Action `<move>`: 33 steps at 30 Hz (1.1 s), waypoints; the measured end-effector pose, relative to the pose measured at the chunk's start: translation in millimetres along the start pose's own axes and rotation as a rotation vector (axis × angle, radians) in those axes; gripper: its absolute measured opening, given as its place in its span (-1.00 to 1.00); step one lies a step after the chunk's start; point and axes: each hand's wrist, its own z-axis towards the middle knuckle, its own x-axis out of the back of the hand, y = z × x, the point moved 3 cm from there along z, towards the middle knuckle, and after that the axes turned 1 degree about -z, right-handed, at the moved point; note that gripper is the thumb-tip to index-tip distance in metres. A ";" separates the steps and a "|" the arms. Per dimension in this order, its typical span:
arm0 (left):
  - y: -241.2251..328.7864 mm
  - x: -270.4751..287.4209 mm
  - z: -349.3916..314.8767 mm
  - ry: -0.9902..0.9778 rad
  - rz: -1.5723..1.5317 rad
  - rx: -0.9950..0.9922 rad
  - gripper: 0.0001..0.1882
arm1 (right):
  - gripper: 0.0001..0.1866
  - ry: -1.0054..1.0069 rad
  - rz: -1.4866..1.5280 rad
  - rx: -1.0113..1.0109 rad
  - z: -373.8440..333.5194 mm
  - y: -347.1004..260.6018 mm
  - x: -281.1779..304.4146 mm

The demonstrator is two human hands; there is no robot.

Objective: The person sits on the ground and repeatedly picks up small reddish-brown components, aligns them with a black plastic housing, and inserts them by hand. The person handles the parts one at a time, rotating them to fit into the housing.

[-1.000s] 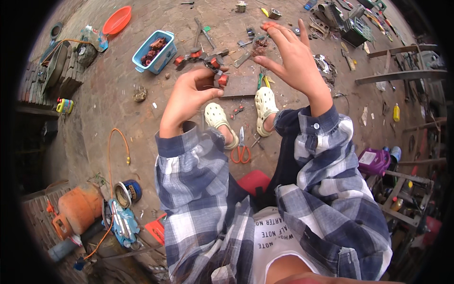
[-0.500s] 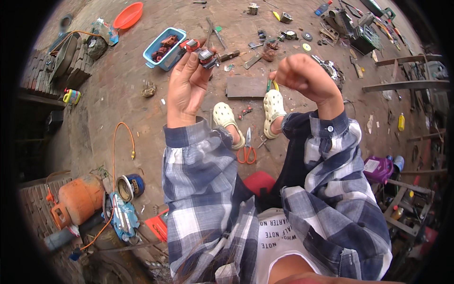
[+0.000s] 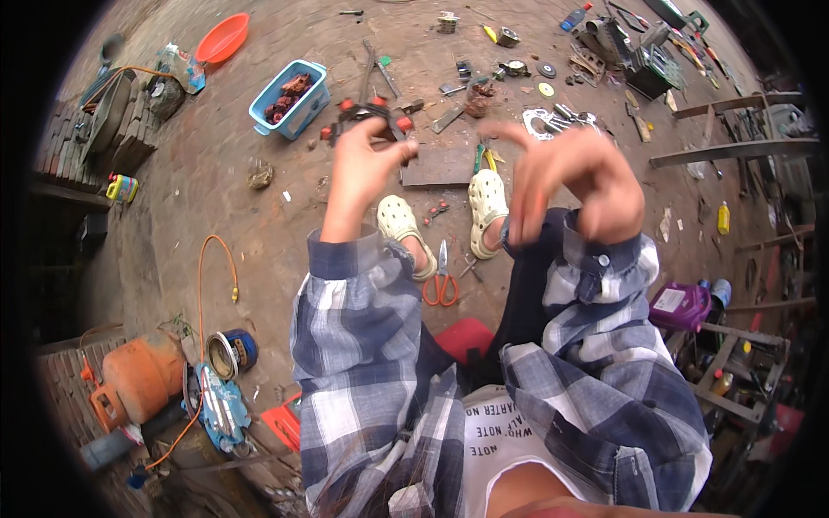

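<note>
My left hand (image 3: pixel 358 173) is closed, holding a dark mechanical part with red ends (image 3: pixel 377 110) up in front of me. Blur hides its exact kind. My right hand (image 3: pixel 580 183) hovers to the right, its fingers apart and curved, smeared by motion, with nothing seen in it. Between the hands, a flat dark block (image 3: pixel 437 169) lies on the ground. Pliers with green and yellow handles (image 3: pixel 480 158) lie beside it. Orange-handled scissors (image 3: pixel 441 285) and a small red-and-dark piece (image 3: pixel 438 211) lie around my cream clogs (image 3: pixel 489 207).
A blue tub (image 3: pixel 304 110) of reddish-brown parts stands left of the held part. Farther off are an orange basin (image 3: pixel 222 37) and a black battery-like box (image 3: pixel 649 76). An orange gas cylinder (image 3: pixel 147 373) lies at left; a purple jug (image 3: pixel 682 306) stands at right, near a metal frame.
The held part has turned and moved slightly down in my left hand. My right hand has swung down and its fingers have spread from a curled shape. The view has shifted slightly.
</note>
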 end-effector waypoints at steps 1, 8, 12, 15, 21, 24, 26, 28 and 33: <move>0.9 3.2 1.6 0.036 -0.239 0.006 -0.72 | -0.68 -0.166 -0.078 -0.024 0.6 -4.9 -7.3; 17.7 20.6 -8.3 -0.200 -1.094 -0.199 -0.62 | -0.57 0.350 0.306 0.156 -33.1 5.3 38.4; 27.6 22.5 -19.3 -0.554 -0.737 -0.286 -0.52 | -0.57 0.729 1.053 0.389 -36.2 12.5 66.5; 33.3 7.5 -32.4 -0.632 -0.395 -0.016 -0.47 | -0.65 1.060 0.911 0.390 -20.5 5.7 57.2; 3.7 -11.7 -5.5 -0.281 0.268 -0.020 -0.61 | -0.60 0.356 0.055 0.326 -6.7 -22.3 13.3; 1.8 2.7 7.8 -0.016 -0.224 -0.024 -0.70 | -0.60 -0.097 -0.053 0.344 -6.5 -41.4 4.6; 2.1 12.9 9.9 -0.018 -0.823 0.022 -0.66 | -0.51 0.046 -0.077 0.236 -21.9 -40.4 10.5; 6.0 37.1 1.0 -0.091 -1.154 -0.113 -0.63 | -0.48 0.265 0.066 0.285 -30.0 -32.3 22.6; 18.0 32.1 -7.8 -0.313 -1.006 -0.277 -0.56 | -0.64 0.693 0.878 0.438 -48.9 -21.0 69.8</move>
